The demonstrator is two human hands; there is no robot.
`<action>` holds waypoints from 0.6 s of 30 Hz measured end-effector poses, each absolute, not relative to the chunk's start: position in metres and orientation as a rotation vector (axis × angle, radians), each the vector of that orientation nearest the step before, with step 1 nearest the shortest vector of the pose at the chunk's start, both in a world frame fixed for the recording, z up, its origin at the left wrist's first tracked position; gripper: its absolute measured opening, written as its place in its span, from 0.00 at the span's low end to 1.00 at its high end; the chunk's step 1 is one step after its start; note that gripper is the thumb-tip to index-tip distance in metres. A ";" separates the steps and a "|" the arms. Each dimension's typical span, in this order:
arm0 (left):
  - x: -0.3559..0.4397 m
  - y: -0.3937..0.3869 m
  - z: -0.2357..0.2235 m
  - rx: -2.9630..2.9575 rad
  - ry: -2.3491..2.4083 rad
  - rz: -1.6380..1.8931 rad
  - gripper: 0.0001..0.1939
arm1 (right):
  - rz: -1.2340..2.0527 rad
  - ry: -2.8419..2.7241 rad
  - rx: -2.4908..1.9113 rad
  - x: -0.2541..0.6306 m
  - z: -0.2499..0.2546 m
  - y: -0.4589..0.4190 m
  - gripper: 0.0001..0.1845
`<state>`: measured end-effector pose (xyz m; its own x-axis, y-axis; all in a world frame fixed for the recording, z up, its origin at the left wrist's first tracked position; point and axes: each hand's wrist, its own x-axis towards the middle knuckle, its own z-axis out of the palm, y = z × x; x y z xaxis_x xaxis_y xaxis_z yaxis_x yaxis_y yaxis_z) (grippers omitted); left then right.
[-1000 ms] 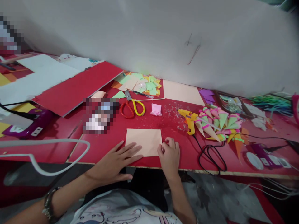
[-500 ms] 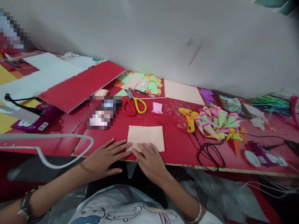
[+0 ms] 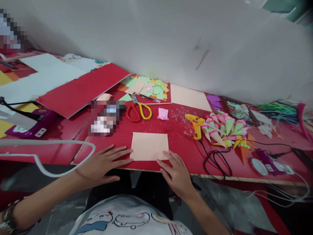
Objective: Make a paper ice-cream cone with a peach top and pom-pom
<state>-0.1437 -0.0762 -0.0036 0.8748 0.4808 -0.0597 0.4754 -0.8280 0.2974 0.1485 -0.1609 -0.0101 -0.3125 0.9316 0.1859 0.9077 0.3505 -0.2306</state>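
A peach-coloured sheet of paper lies flat on the red table, close to its front edge. My left hand rests open at the sheet's left side, fingertips touching its lower left edge. At the lower right corner, my right hand lies open with its fingertips on the paper. Behind the sheet are scissors with one red and one yellow handle, and a small pink packet. Neither hand holds anything.
A yellow glue gun with a black cord lies to the right, beside several small paper cones. Paper scraps are heaped by the wall. A red board is at the left, near a purple socket box and a white tube.
My right hand has slid right across the paper to its lower right corner. My left hand has shifted slightly left to the sheet's edge, and more of the paper shows.
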 end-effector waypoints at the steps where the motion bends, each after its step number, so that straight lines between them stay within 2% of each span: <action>1: -0.143 -0.077 -0.002 2.736 0.728 0.022 0.29 | 0.126 -2.320 -1.660 0.152 -0.010 -0.162 0.17; 5: -0.150 -0.064 0.010 2.676 0.791 0.053 0.22 | 0.145 -2.277 -1.715 0.162 -0.011 -0.167 0.17; 7: -0.162 -0.046 0.015 2.579 1.056 0.188 0.20 | 0.138 -2.264 -1.706 0.163 -0.013 -0.167 0.17; 8: -0.169 -0.035 0.015 2.506 1.306 0.354 0.21 | 0.131 -2.258 -1.697 0.163 -0.014 -0.167 0.18; 11: -0.191 -0.003 0.010 2.384 1.673 0.415 0.30 | 0.117 -2.241 -1.681 0.162 -0.017 -0.167 0.19; 13: -0.202 0.012 0.002 2.347 1.733 0.361 0.35 | 0.117 -2.234 -1.682 0.161 -0.019 -0.168 0.20; 18: -0.211 0.026 -0.009 2.271 1.748 0.136 0.42 | 0.134 -2.236 -1.689 0.162 -0.020 -0.170 0.22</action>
<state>-0.2108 0.0261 -0.0089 0.2668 0.9595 -0.0904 0.9340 -0.2342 0.2699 0.1616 -0.1697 -0.0202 -0.2395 0.9486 0.2070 0.9172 0.2909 -0.2722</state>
